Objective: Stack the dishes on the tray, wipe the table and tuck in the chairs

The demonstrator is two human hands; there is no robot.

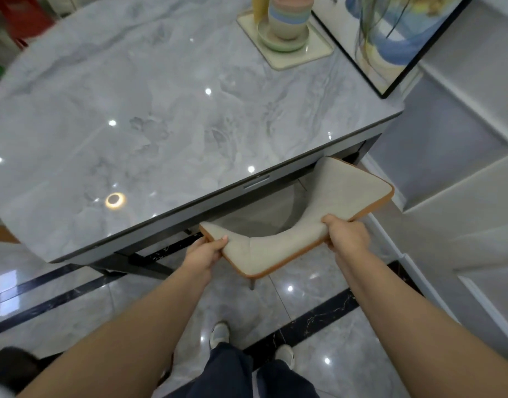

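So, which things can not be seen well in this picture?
- Chair seat: head view, hidden under the table.
- Chair legs: only one shows; the backrest covers the others.
- Fingers of the left hand and right hand: wrapped behind the backrest.
- Stacked cups on the tray: tops cut off by the upper edge.
- Other chairs: red and green shapes at the left edge, blurred and cut off.

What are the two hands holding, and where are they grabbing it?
Both hands hold the chair by its curved backrest: the left hand grips the left end of the top edge, the right hand grips the middle of it.
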